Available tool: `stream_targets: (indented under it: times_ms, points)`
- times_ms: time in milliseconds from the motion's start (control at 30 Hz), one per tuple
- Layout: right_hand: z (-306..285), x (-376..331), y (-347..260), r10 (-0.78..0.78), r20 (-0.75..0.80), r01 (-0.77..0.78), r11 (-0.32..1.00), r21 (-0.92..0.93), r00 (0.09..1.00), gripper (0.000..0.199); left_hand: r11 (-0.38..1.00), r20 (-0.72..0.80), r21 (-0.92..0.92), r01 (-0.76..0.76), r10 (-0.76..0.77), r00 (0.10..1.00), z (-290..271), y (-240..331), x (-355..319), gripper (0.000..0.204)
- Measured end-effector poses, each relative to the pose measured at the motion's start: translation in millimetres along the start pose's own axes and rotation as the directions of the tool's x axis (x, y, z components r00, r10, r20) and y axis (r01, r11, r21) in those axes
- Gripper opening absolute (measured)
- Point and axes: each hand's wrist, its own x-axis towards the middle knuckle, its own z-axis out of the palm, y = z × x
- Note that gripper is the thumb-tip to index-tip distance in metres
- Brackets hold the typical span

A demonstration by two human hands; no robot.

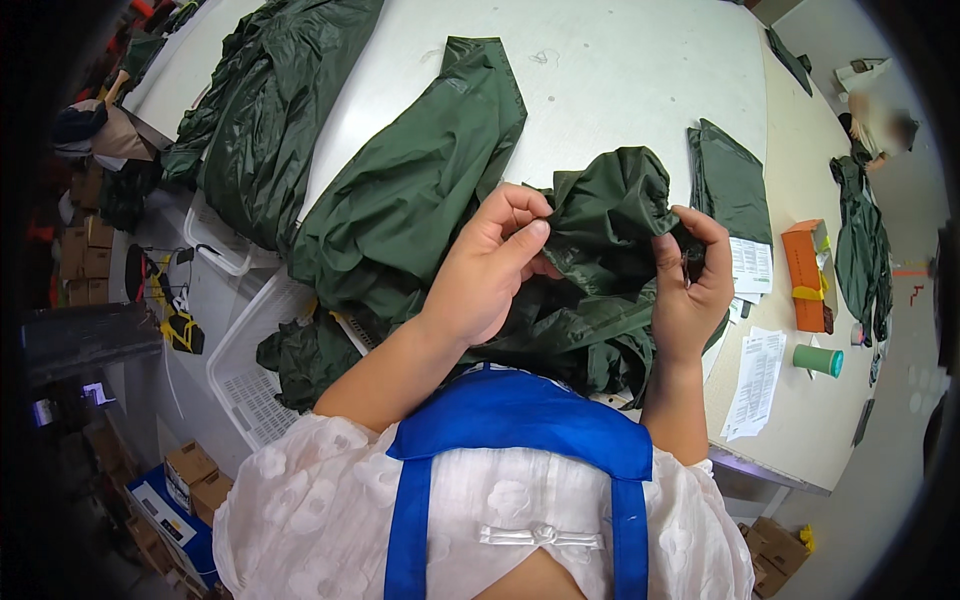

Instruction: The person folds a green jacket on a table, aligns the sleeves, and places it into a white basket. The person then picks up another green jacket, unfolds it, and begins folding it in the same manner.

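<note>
Between my hands is a bunched dark green garment (610, 215) of thin, shiny fabric. My left hand (490, 255) pinches its left edge between thumb and forefinger. On the other side my right hand (692, 275) grips the right edge the same way, thumb and forefinger nearly meeting at the cloth. The lower folds hang toward my blue apron (530, 415) and rest at the table's near edge. Just left of my left hand, a long green fabric piece (410, 180) stretches across the table. What the garment's underside looks like is hidden by its folds.
A larger green fabric heap (275, 120) drapes off the table's left side above white plastic baskets (255, 360). To the right lie a folded green packet (728, 180), printed sheets (755, 385), an orange box (805, 270) and a green cylinder (818, 360). Other people work at both far sides.
</note>
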Motion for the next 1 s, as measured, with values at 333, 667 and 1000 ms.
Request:
stream_targets:
  times_ms: [333,667,1000]
  points:
    - [4,1,5,0.128,-0.005,-0.128,0.99,-0.061,0.992,0.043,0.967,-0.003,-0.244,-0.068,0.069,0.998,14,-2,-5,0.014]
    - [9,-12,-34,-0.352,0.182,0.38,0.912,-0.152,0.918,0.02,0.99,0.088,0.071,-0.122,0.115,0.989,20,5,-16,0.038]
    - [12,-13,-24,0.231,0.3,-0.373,0.693,0.617,0.926,0.008,0.988,0.008,-0.037,-0.153,0.153,0.988,25,6,-14,0.04]
